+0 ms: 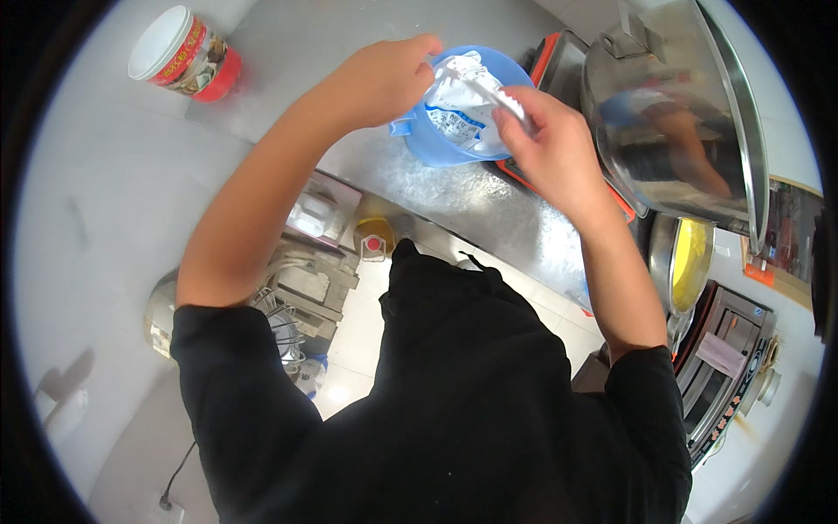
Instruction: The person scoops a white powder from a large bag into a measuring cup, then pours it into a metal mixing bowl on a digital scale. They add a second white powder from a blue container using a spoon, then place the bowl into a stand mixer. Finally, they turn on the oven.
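A blue plastic jug point(437, 152) with a handle stands on the steel worktop point(393, 164). Inside its mouth is a white plastic bag point(458, 98) with blue print and writing. My right hand point(550, 144) pinches the bag's upper edge between thumb and fingers at the jug's right side. At the jug's left rim is my left hand point(393, 78), its fingers curled and slightly blurred; whether it grips the bag or the rim cannot be told.
Right of the jug are an orange-edged tray or scale point(545, 59) and a large steel pot point(655, 118). A red-and-white tub point(196, 59) stands at the upper left. Below the worktop are a yellow bottle with a red cap point(374, 239) and wire whisks point(281, 327).
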The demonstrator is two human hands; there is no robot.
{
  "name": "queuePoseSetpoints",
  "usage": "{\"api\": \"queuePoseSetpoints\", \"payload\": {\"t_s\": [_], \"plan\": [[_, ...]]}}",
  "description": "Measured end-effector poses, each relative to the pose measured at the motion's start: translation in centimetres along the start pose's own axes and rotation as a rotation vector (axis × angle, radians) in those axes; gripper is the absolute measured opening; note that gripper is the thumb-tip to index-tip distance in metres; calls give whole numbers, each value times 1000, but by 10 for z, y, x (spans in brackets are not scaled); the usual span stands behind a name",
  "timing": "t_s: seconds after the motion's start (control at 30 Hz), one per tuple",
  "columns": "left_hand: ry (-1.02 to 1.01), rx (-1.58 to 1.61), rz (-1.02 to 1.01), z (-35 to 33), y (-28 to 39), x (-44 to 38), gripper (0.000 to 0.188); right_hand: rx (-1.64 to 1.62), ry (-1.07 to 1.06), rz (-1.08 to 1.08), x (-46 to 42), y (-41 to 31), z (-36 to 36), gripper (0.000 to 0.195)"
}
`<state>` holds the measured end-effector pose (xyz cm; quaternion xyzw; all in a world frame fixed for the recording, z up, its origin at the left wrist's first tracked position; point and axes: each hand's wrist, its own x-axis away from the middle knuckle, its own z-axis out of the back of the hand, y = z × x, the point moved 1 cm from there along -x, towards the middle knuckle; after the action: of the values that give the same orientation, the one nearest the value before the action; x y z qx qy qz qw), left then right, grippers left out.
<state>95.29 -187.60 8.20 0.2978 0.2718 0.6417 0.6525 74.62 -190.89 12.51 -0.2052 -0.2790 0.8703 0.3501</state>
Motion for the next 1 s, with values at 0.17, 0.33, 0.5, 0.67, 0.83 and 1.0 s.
{"api": "queuePoseSetpoints", "payload": {"t_s": [0.17, 0.33, 0.5, 0.67, 0.83, 1.0], "plan": [[78, 24, 136, 6, 25, 9, 47, 206, 29, 328, 21, -3, -15, 30], [24, -120, 168, -4, 40, 9, 55, 245, -46, 343, 29, -12, -28, 38], [-9, -233, 75, -10, 46, 16, 61, 205, -89, 368, 36, -15, -27, 40], [-73, -209, 57, -11, 48, 20, 64, -68, -217, 210, 11, 0, 14, 23], [-57, -228, -34, -16, 52, 18, 69, 260, -596, 125, -14, 15, -15, 20], [-33, -241, -93, -17, 49, 22, 73, 382, -378, 246, -20, 15, 3, 31]]}}
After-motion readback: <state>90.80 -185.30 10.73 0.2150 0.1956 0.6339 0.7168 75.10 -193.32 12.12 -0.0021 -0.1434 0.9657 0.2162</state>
